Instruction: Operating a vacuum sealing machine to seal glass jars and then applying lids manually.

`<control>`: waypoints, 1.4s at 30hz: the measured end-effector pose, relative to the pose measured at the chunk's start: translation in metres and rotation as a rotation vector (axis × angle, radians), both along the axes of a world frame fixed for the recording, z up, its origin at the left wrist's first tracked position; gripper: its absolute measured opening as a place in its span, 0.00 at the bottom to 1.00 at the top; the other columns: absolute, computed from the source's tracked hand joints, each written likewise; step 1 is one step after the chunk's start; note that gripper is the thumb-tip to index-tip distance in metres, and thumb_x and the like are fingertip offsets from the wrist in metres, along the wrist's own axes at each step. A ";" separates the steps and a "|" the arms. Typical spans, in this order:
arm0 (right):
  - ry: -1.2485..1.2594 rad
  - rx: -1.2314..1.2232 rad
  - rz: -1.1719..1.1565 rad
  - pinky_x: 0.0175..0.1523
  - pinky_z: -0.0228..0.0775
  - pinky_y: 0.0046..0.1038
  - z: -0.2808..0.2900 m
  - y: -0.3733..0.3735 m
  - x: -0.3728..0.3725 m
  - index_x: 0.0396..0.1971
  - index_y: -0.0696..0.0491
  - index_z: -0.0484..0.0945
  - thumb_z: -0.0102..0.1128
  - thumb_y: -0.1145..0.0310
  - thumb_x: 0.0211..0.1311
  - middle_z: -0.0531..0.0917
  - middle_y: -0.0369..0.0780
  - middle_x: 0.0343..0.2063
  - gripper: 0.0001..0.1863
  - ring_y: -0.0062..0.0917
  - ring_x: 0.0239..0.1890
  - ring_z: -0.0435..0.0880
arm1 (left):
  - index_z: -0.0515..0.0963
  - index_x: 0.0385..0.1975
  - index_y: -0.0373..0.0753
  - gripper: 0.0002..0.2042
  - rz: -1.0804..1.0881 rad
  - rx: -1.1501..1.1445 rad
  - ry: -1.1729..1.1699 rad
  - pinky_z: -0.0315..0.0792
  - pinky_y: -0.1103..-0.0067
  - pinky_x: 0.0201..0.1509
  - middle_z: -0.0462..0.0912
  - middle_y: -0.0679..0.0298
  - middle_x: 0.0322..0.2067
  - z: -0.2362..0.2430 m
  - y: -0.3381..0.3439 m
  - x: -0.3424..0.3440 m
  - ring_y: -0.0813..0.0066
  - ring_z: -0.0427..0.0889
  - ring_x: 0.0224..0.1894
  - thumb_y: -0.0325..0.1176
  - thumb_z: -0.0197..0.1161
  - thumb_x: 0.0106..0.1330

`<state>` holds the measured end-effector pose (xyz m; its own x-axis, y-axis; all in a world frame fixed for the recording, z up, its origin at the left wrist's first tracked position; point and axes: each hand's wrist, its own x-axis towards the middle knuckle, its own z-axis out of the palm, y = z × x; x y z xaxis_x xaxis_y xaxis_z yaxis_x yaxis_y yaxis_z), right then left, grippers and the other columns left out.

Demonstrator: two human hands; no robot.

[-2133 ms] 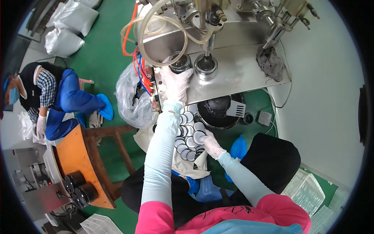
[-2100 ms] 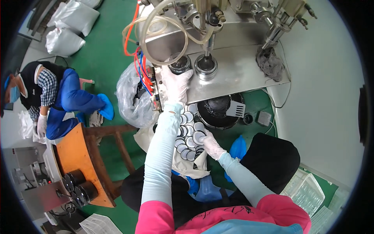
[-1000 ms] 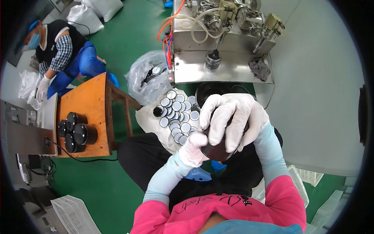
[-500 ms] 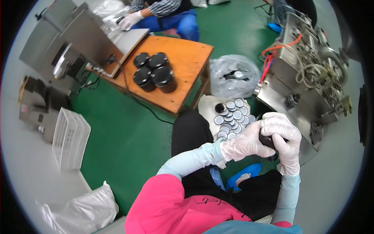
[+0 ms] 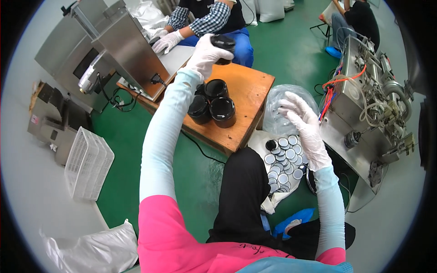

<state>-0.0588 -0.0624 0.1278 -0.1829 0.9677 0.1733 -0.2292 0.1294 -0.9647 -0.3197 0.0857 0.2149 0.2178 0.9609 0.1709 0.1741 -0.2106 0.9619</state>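
My gloved left hand [image 5: 204, 55] is stretched far forward, its fingers wrapped around a dark, black-lidded jar [image 5: 224, 43] held above the table. Several similar black-lidded jars [image 5: 222, 112] stand together on the orange wooden table [image 5: 248, 84], close below that hand. My gloved right hand [image 5: 304, 122] is raised with fingers apart and nothing in it, in front of a clear plastic bag [image 5: 274, 102]. Below it, many round lids [image 5: 290, 154] lie loosely piled on a white cloth or sack, pale undersides up. One black lid [image 5: 271, 145] shows its dark side.
A metal machine [image 5: 118, 50] stands at the table's left end, where a co-worker's gloved hands [image 5: 167, 42] rest. At right is a steel bench [image 5: 346, 116] with hoses and tubes. A white plastic crate [image 5: 88, 164] and a white sack [image 5: 98, 248] lie at left.
My hands were together around a dark jar at the right. Now they are apart: the left has carried the jar forward and left over the table, while the right has opened and moved up.
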 end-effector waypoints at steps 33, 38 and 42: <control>-0.427 0.247 0.256 0.71 0.38 0.30 -0.041 0.123 -0.146 0.68 0.53 0.37 0.74 0.73 0.29 0.50 0.46 0.67 0.65 0.33 0.70 0.47 | 0.54 0.66 0.46 0.54 0.174 0.237 0.336 0.54 0.71 0.69 0.43 0.52 0.68 -0.108 -0.072 -0.101 0.58 0.51 0.68 0.26 0.77 0.31; -0.487 0.303 0.243 0.71 0.38 0.30 -0.037 0.128 -0.162 0.68 0.53 0.37 0.73 0.73 0.30 0.49 0.48 0.67 0.64 0.34 0.70 0.46 | 0.56 0.65 0.44 0.50 0.247 0.321 0.411 0.55 0.72 0.69 0.46 0.52 0.68 -0.108 -0.063 -0.111 0.58 0.54 0.67 0.23 0.75 0.36; -0.470 0.365 0.196 0.71 0.39 0.28 -0.040 0.133 -0.168 0.68 0.55 0.40 0.75 0.72 0.30 0.49 0.49 0.67 0.63 0.34 0.70 0.47 | 0.57 0.64 0.37 0.45 0.348 0.418 0.545 0.49 0.71 0.70 0.51 0.50 0.66 -0.116 -0.060 -0.105 0.57 0.53 0.67 0.23 0.71 0.40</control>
<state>-0.2272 0.0704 0.0877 -0.4880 0.8021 0.3442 0.1557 0.4680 -0.8699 -0.4246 0.0256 0.0993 0.0723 0.8684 0.4906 0.7237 -0.3841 0.5733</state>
